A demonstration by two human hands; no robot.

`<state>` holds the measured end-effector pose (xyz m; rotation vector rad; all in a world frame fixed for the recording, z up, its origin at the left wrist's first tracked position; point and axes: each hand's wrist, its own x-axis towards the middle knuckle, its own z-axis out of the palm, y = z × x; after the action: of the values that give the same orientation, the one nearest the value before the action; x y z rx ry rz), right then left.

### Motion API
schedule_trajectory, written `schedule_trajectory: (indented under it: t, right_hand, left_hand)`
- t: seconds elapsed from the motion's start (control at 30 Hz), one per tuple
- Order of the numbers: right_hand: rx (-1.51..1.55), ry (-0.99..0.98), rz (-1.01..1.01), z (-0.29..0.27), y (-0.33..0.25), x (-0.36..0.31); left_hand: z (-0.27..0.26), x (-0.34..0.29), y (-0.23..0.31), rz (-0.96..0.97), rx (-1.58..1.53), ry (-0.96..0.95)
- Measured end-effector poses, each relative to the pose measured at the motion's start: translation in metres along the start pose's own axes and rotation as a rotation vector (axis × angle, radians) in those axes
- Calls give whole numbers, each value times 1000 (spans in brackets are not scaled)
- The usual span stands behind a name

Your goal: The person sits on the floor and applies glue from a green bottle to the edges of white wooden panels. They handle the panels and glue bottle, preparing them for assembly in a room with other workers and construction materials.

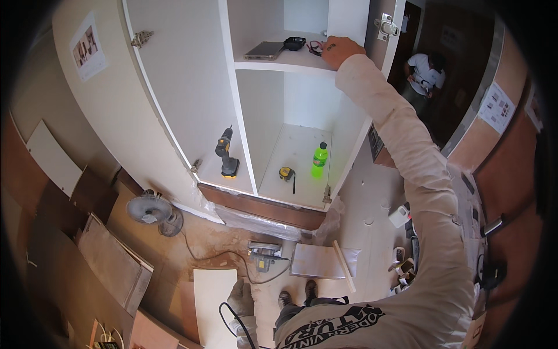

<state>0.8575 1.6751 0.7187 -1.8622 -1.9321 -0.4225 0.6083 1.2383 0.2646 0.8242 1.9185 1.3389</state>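
My right hand [343,52], bare or in a tan glove, reaches to the upper shelf [285,58] of a white cabinet. Its fingers curl down beside a red and dark looped thing [315,48], which it partly covers; I cannot tell what that is. To its left on the same shelf lie a small black case [294,43] and a flat dark phone-like slab [264,51]. Low at my side hangs my left hand [240,296], in a grey glove, with its fingers drawn together. A black cable [225,314] loops past its wrist.
Lower compartments hold a cordless drill [226,154], a tape measure [286,173] and a green bottle [319,156]. A fan [152,209], a corded circular saw [265,256], boards [215,302] and a wooden strip [344,266] occupy the floor. Another person [425,75] is at the right.
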Motion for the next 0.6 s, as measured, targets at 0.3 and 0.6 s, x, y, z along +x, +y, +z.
schedule_trajectory:
  t: [0.3, 0.6]
  right_hand:
    - [-234, 43, -203, -43, 4, -35]
    - [378, 140, -555, -3, 117, -241]
  left_hand:
    - [27, 26, 2, -11, -22, -165]
    - [154, 8, 43, 150, 304, -613]
